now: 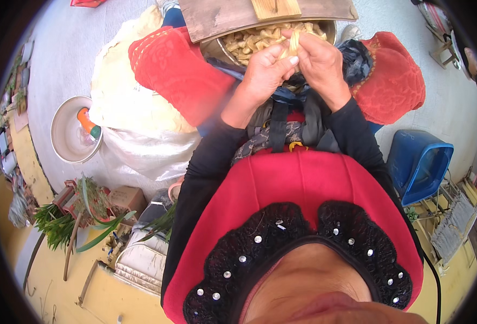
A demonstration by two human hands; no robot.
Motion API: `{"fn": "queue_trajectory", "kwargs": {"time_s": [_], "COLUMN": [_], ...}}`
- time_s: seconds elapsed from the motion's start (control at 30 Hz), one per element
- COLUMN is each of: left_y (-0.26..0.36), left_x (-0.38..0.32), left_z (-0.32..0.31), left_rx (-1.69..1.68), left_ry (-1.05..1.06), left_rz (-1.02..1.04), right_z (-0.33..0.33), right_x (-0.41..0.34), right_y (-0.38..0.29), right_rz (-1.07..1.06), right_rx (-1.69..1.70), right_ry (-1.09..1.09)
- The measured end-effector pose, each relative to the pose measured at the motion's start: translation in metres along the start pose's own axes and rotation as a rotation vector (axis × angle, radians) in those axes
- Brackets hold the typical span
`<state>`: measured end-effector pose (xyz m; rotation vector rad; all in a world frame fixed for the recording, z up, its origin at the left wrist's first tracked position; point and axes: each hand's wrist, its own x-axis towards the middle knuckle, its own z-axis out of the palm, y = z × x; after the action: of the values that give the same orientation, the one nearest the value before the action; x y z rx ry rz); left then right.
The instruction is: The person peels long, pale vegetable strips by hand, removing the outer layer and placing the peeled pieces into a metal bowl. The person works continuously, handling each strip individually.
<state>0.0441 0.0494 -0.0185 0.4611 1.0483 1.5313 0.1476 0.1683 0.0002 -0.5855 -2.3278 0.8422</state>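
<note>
My left hand and my right hand meet above a round metal basin. Between their fingers they pinch a pale yellow folded strip, its material not clear. Many similar pale yellow knotted or folded pieces fill the basin. A wooden board lies across the basin's far side, with a smaller wood block on it that has a nail-like pin standing up. Red patterned cloths cover both knees, and dark plastic lies by my right wrist.
A pale sack or cloth is spread on the floor at the left, beside a white bucket holding an orange and green bottle. Potted plants stand at lower left. A blue plastic bin lies at the right.
</note>
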Motion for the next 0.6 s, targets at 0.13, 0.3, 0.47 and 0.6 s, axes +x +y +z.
{"fn": "queue_trajectory", "kwargs": {"time_s": [0.13,0.3,0.47,0.6], "left_y": [-0.007,-0.005,-0.018,-0.02], "left_x": [-0.008,-0.019,-0.015,-0.013], "left_z": [-0.011,0.001,0.003,0.003], "left_rx": [0.859,1.375,1.187,1.113], "left_ry": [0.141,0.289,0.348,0.313], "left_rz": [0.263,0.682,0.851,0.839], "right_z": [-0.009,0.006,0.007,0.008], "right_x": [-0.003,-0.034,-0.041,-0.041], "right_y": [0.001,0.015,0.015,0.018], "right_rz": [-0.086,0.472,0.911,0.929], "right_rx": [-0.116,0.584,1.521,1.582], "right_ry": [-0.111,-0.329,-0.434,-0.398]}}
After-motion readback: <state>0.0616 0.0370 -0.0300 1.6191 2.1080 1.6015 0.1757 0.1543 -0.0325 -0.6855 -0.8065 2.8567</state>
